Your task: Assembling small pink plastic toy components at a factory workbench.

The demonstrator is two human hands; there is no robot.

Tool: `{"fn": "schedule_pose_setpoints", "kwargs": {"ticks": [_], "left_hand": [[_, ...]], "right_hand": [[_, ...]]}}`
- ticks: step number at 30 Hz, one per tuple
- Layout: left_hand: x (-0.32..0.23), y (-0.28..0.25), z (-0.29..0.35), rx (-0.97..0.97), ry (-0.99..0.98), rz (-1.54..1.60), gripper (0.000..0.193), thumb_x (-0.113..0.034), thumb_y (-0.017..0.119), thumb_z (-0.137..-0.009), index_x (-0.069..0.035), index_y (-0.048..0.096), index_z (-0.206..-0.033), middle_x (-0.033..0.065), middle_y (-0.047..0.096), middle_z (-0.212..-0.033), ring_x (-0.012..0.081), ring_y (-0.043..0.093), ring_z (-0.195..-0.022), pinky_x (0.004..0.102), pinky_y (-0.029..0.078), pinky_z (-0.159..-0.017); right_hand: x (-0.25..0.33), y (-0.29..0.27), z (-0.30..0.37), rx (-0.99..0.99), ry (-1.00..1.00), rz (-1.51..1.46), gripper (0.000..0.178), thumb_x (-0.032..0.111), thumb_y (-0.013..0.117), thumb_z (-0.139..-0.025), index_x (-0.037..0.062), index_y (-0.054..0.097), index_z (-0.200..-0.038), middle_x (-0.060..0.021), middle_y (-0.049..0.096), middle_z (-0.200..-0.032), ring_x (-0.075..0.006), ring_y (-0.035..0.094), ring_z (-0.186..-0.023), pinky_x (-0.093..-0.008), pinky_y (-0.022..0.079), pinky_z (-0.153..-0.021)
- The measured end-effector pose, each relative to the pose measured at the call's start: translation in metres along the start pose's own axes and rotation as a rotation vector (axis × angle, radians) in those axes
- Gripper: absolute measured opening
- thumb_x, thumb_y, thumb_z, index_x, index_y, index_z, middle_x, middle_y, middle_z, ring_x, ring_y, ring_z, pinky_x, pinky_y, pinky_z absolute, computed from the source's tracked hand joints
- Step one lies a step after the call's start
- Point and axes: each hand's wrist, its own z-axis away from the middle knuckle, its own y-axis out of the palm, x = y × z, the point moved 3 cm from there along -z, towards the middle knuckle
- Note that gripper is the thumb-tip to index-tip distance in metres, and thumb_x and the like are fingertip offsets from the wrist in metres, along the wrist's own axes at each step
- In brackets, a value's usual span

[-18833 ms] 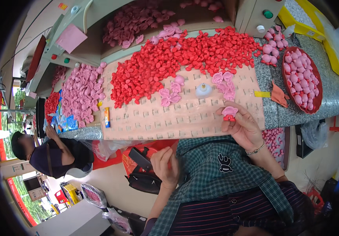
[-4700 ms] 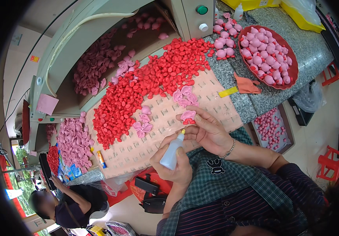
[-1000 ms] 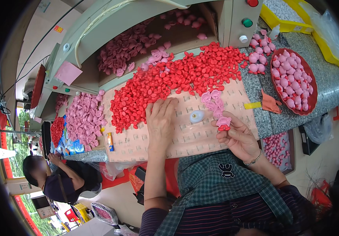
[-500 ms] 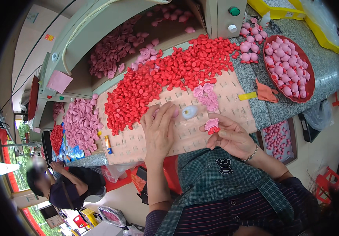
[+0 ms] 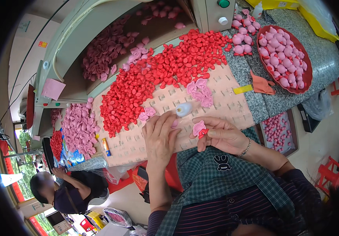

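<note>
My left hand (image 5: 158,135) is palm-down on the mat, fingers curled round a small pink rounded piece (image 5: 174,123) that is mostly covered by them. To its right, my right hand (image 5: 225,137) pinches a pink cup-shaped soft piece (image 5: 198,127) with a red part (image 5: 203,133) at its lower edge. A small white squeeze bottle (image 5: 184,109) with a narrow tip lies just beyond and between both hands. Several hollow pink pieces (image 5: 201,93) lie past the bottle, and more pink pieces (image 5: 146,114) rest beyond my left fingers.
A broad heap of red pieces (image 5: 169,61) covers the mat's far side, before a grey machine opening (image 5: 201,15). At right stands a red basket (image 5: 309,74) of pink figures. Pink pieces (image 5: 77,128) pile up at left, near another seated person (image 5: 73,192).
My left hand has drawn nearer to me, uncovering pink pieces beyond its fingers. My right hand has moved left with the pink and red piece, closer to the left. The whole view has shifted slightly.
</note>
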Motion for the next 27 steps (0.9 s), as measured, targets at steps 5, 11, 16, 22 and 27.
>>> {"fn": "schedule_pose_setpoints", "kwargs": {"ticks": [5, 11, 16, 22, 27], "left_hand": [[0.010, 0.009, 0.001, 0.001, 0.077, 0.127, 0.043, -0.001, 0.073, -0.077, -0.003, 0.064, -0.119, 0.0107, 0.067, -0.116, 0.0291, 0.061, -0.105, 0.0404, 0.049, -0.090], [0.010, 0.012, 0.010, -0.080, 0.034, 0.169, 0.041, 0.003, 0.074, -0.075, 0.000, 0.064, -0.115, 0.0132, 0.069, -0.110, 0.0304, 0.064, -0.099, 0.0394, 0.052, -0.086], [0.001, 0.002, 0.026, -0.152, -0.120, 0.559, 0.042, 0.004, 0.076, -0.074, 0.001, 0.064, -0.114, 0.0154, 0.069, -0.110, 0.0317, 0.066, -0.101, 0.0391, 0.052, -0.088], [-0.030, -0.015, 0.008, -0.079, 0.004, 0.659, 0.042, 0.002, 0.078, -0.073, 0.001, 0.065, -0.112, 0.0176, 0.069, -0.110, 0.0342, 0.066, -0.103, 0.0411, 0.052, -0.089], [-0.035, -0.010, 0.003, -0.042, 0.162, 0.574, 0.042, 0.000, 0.078, -0.072, 0.001, 0.066, -0.112, 0.0172, 0.069, -0.111, 0.0343, 0.066, -0.103, 0.0411, 0.053, -0.088]], "right_hand": [[0.000, 0.003, 0.000, 0.024, 0.010, -0.011, 0.051, 0.019, 0.050, -0.102, 0.0007, 0.035, -0.147, -0.0231, 0.060, -0.123, -0.0292, 0.069, -0.097, -0.0407, 0.053, -0.088], [-0.005, 0.004, -0.001, -0.010, 0.072, 0.003, 0.048, 0.016, 0.047, -0.103, 0.0004, 0.034, -0.147, -0.0228, 0.058, -0.127, -0.0298, 0.068, -0.098, -0.0412, 0.055, -0.087], [-0.006, 0.006, -0.005, 0.023, 0.000, 0.092, 0.045, 0.016, 0.045, -0.105, 0.0002, 0.037, -0.146, -0.0213, 0.059, -0.127, -0.0285, 0.067, -0.102, -0.0426, 0.055, -0.090], [-0.012, 0.001, -0.010, 0.019, -0.017, 0.069, 0.040, 0.014, 0.049, -0.103, -0.0011, 0.042, -0.140, -0.0169, 0.062, -0.121, -0.0257, 0.067, -0.102, -0.0427, 0.056, -0.090], [-0.012, -0.002, -0.011, -0.002, -0.033, 0.054, 0.036, 0.005, 0.050, -0.101, -0.0015, 0.045, -0.137, -0.0175, 0.063, -0.118, -0.0283, 0.069, -0.101, -0.0397, 0.058, -0.088]]}}
